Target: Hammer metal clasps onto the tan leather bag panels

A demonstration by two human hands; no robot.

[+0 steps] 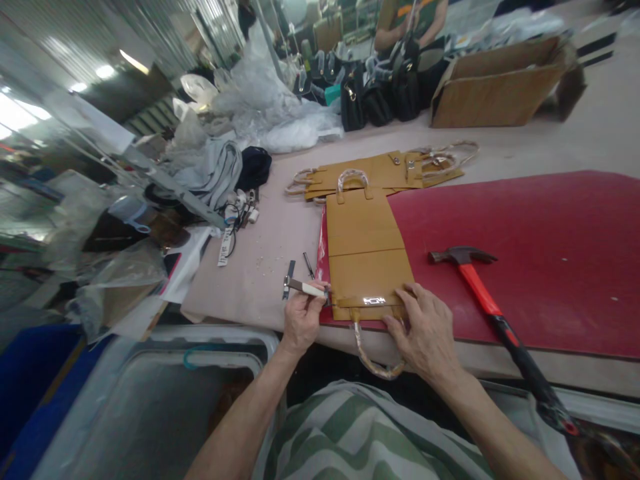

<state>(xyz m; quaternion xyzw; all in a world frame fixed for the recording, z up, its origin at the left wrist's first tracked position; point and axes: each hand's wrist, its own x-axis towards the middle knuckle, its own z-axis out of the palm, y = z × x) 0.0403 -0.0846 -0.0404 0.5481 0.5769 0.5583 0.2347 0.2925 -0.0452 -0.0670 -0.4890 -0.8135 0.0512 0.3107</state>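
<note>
A flat tan leather bag piece (364,247) with wrapped handles lies on a red mat (525,247), its near end at the table edge. A shiny metal fitting (374,301) sits on that near end. My left hand (303,320) is closed around a small pale-handled tool (306,287), its tip at the piece's left corner. My right hand (425,330) lies on the near edge of the piece with its fingers spread, just right of the metal fitting. One handle (373,360) hangs over the table edge.
A red-handled hammer (480,287) lies on the mat to the right. More tan pieces (390,170) lie behind. Small metal tools (290,270) lie left of the mat. Plastic bags, black handbags (380,93), a cardboard box (500,83) and another person stand at the back.
</note>
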